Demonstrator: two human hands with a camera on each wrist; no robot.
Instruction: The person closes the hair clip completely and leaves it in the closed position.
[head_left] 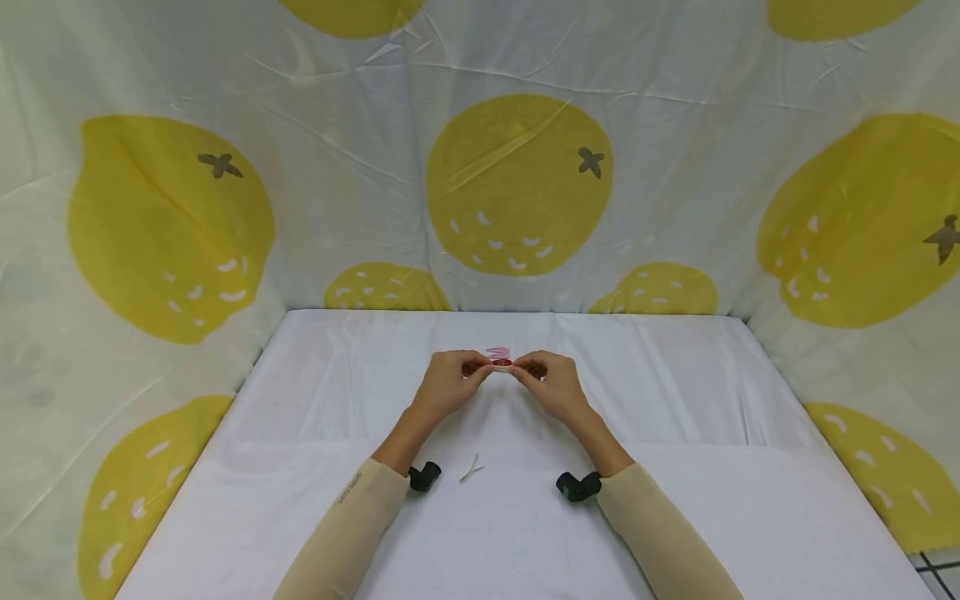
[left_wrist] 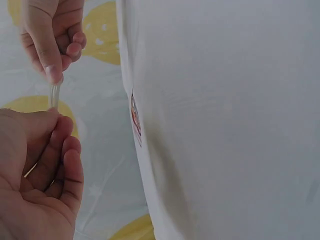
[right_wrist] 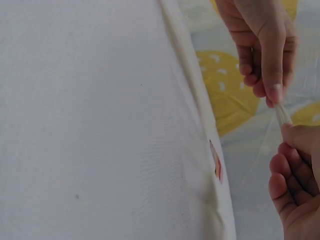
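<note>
Between the two hands runs a short pale stranded band (left_wrist: 54, 96), with several thin strands side by side; its exact kind cannot be told. My left hand (head_left: 450, 383) pinches one end between thumb and forefinger, and my right hand (head_left: 553, 385) pinches the other end the same way. The hands are close together, near the far middle of the table. In the right wrist view the band (right_wrist: 282, 114) looks straight between the thumbs. Just behind the fingertips a red oval thing (head_left: 501, 362) and pink zigzag lines (head_left: 498, 352) show, partly hidden by the hands.
A thin pale forked piece (head_left: 472, 471) lies on the white-covered table (head_left: 675, 517) between the forearms. Black wrist devices (head_left: 577, 486) sit at both sleeve ends. A lemon-print cloth (head_left: 517, 292) stands behind the table and at both sides.
</note>
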